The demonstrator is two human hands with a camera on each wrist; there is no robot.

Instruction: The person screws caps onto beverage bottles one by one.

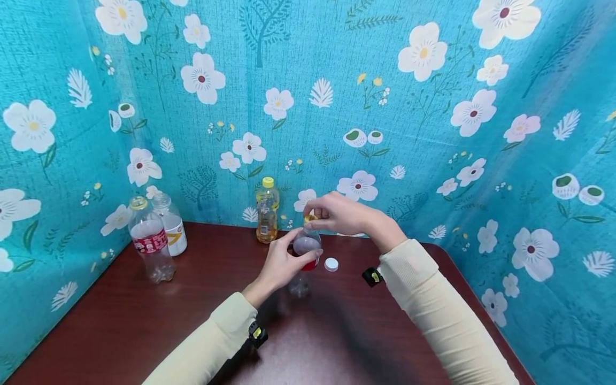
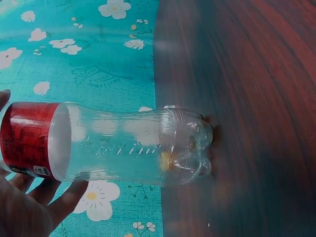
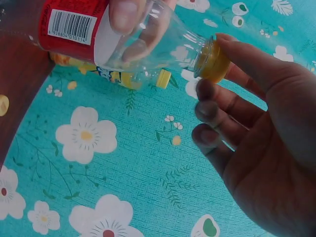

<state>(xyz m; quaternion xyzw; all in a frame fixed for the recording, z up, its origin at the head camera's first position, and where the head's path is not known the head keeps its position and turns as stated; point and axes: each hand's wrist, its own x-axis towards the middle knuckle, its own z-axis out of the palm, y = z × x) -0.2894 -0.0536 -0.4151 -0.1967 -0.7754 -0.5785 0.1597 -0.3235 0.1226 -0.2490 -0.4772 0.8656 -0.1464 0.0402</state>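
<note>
Far left: a clear plastic bottle with a pinkish-red label (image 1: 150,244) is standing beside a white-labelled clear bottle (image 1: 175,235). Next, a yellow-capped bottle of amber liquid (image 1: 267,211) is standing near the blue floral curtain (image 1: 308,166). Left hand (image 1: 280,262) is gripping a clear, red-labelled plastic bottle (image 1: 307,246) standing on the reddish-brown table (image 1: 144,326), fingers and thumb clamped round it; right hand (image 1: 339,212) is pinching the yellow cap (image 3: 214,61) at its mouth. A round white cap (image 1: 331,264) is lying to the right

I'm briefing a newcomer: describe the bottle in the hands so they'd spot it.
At the dark reddish table, find a clear bottle. The left hand grips its red label; the right hand pinches its yellow cap. Unlike the other three bottles, it is held.
</note>
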